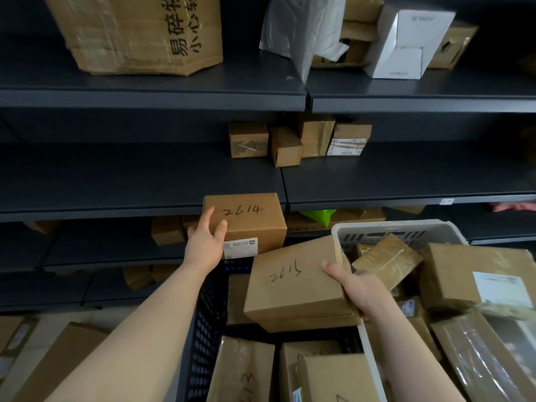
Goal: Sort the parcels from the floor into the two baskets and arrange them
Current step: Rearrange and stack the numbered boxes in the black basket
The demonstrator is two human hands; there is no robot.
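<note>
The left grip (204, 242) holds the box marked 2614 (252, 219) by one corner near the far end of the black basket (207, 309). The right grip (355, 288) clamps one edge of the box marked 2615 (293, 285) over that basket, beside the white basket (391, 226). Risk: each box hangs from a one-sided hold — either may tilt, slip and land crooked.

A parcel depot or stockroom: dark metal shelves (150, 94) hold taped cartons (136, 30), and numbered boxes (246, 219) fill baskets (374, 343) at lower right.
</note>
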